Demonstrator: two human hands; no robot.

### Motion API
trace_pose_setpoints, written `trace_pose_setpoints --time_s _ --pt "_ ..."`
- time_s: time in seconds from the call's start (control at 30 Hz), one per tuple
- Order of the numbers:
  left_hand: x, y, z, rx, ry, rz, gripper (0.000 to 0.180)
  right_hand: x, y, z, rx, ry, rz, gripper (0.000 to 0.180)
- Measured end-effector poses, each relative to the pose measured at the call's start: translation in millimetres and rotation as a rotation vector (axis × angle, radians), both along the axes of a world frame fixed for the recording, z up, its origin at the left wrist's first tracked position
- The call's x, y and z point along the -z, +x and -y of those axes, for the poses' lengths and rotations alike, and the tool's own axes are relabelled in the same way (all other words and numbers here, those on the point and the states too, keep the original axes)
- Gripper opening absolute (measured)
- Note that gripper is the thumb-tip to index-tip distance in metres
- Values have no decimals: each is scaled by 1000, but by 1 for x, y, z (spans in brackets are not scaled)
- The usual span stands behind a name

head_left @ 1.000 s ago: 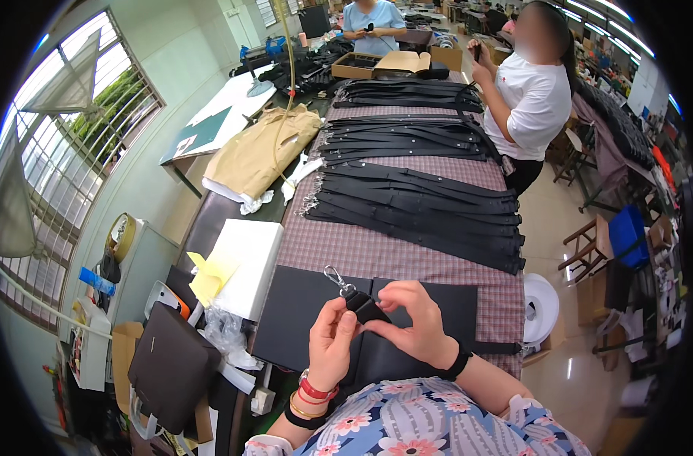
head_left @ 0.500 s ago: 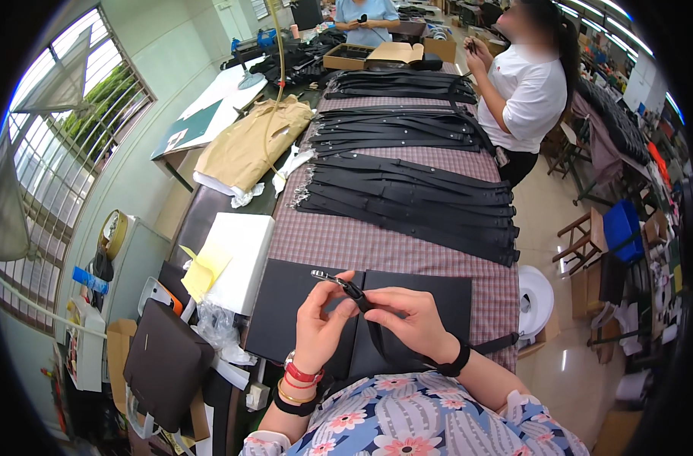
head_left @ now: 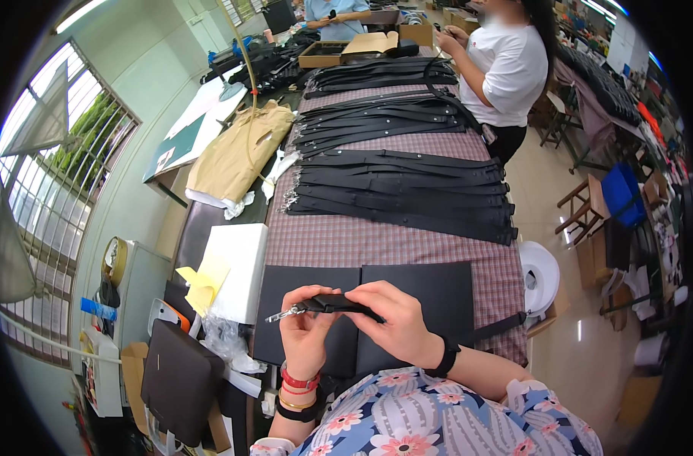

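Between my two hands is a black strap, held nearly level above two flat black panels. My left hand pinches its left end, where a silver metal clasp sticks out past the fingers. Thumb and fingers of my right hand close on the strap a little further right. A black strap end lies on the checked cloth beyond my right wrist; whether it belongs to the held strap is hidden. Ahead lies the nearest row of black straps, metal clasps at their left ends.
Two more strap rows lie farther back. To the left are a white box with yellow paper, a dark bag and brown paper. A person in white stands at the right edge; another in blue stands behind.
The strap has turned from slanting to nearly level, its clasp swinging down and left. My hands have shifted slightly left with it. The whole view has also moved a little.
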State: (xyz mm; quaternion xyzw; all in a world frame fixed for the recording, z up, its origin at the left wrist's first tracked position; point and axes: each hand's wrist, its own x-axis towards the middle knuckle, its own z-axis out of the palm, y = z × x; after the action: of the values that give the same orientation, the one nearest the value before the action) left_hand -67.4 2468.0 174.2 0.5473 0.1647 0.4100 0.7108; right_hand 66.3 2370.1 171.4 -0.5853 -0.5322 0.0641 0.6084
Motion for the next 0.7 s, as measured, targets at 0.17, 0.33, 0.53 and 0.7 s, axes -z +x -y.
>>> trace_pose_setpoints --time_s 0.17,0.33,0.53,0.7 --pt "11 0 2 -58 53 -7 37 1 -1 -2 1 65 21 31" --pt "12 0 5 -79 -3 -68 34 5 -4 -3 -14 47 -23 30" --pt "17 -5 3 -49 -159 -49 29 2 -3 -2 -48 31 60 30" --pt "17 -11 0 21 -173 2 27 2 4 -4 -36 106 254 30"
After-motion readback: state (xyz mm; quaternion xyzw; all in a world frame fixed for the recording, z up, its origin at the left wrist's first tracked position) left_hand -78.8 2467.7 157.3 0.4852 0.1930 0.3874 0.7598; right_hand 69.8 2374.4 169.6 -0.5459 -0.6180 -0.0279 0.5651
